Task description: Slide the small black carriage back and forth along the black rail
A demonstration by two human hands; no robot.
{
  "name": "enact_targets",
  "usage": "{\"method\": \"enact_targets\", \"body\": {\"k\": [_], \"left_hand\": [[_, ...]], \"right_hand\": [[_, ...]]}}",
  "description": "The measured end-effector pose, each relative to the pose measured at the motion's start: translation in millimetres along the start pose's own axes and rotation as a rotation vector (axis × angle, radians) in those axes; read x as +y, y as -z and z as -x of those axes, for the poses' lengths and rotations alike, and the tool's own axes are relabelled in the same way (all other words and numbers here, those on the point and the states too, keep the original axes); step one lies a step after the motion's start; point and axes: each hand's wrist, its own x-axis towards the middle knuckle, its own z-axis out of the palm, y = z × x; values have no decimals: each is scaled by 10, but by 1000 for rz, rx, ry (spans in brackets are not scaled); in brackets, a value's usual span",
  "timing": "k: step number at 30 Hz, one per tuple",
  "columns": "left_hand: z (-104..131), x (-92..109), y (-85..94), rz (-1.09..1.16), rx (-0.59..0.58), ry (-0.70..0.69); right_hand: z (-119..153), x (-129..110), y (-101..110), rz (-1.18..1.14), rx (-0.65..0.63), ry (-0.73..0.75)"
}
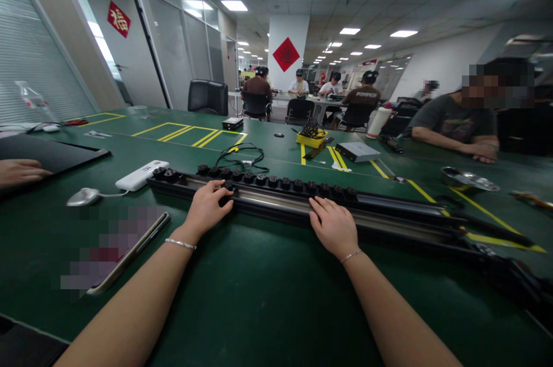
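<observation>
A long black rail point(276, 204) with a shiny metal groove lies slantwise across the green table in front of me. Along its far side runs a row of small black round blocks point(286, 184). My left hand point(204, 210) is at the rail's left part, thumb and fingers bent around a small black block point(228, 186) at the groove; the fingers partly cover it. Farther right, my right hand point(336, 227) rests on the rail's near edge with its fingers stretched out, holding nothing. Black parts point(501, 260) at the rail's right end are blurred.
Left of my arms lie a phone point(129, 254), a white mouse-shaped device point(83, 197) and a white box point(142, 176). Beyond the rail are a black cable point(239, 155), yellow box point(311, 140), grey box point(358, 152) and metal bowl point(470, 178). Another person's hand point(21, 171) is left; someone sits right.
</observation>
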Motion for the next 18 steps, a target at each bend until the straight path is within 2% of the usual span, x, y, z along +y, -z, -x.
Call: {"method": "enact_targets", "body": {"k": [18], "left_hand": [[4,16,9,25,-15,-11]], "right_hand": [[-1,-12,14,-8,-11,-8]]}}
